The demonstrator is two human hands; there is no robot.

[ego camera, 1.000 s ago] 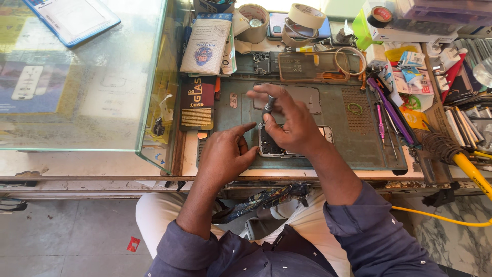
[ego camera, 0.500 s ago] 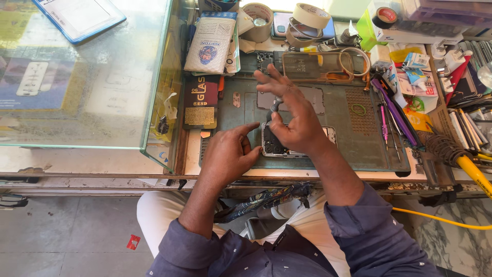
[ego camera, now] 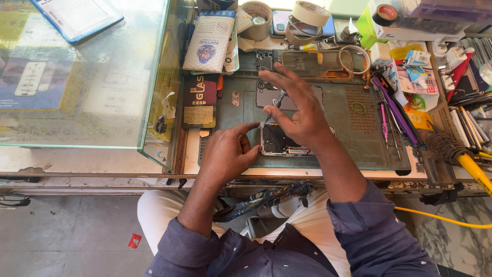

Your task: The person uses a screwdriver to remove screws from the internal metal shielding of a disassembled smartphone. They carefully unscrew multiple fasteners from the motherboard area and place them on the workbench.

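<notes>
My right hand (ego camera: 300, 115) pinches a small screwdriver (ego camera: 277, 100) between thumb and forefinger, the other fingers (ego camera: 287, 77) fanned loose toward twelve o'clock. The driver leans, handle up toward twelve, tip down toward six, meeting the top edge of the opened phone (ego camera: 279, 141). I judge the light pinch suits turning a tiny screw, not forcing one.

My left hand (ego camera: 228, 154) is not closed on anything. Its forefinger reaches toward three o'clock and presses the phone's upper left corner, and the thumb rests against the left edge; the remaining fingers curl under. That looks like bracing, so the phone does not slide under the driver.

The phone lies flat, back off, at the near edge of the green work mat (ego camera: 359, 149), straight ahead of me. Its long axis seems to run from nine to three, though my right hand hides the far end, so I cannot be sure which end is the top.

Farther out, a grey back cover (ego camera: 266, 92) lies on the mat at twelve o'clock from the phone. At three, purple-handled tools (ego camera: 392, 105) lie in a row. At nine, a dark red packet (ego camera: 200, 101) sits on the surface beside a glass case (ego camera: 92, 77). Rolls of tape (ego camera: 310, 13) stand along the far edge.
</notes>
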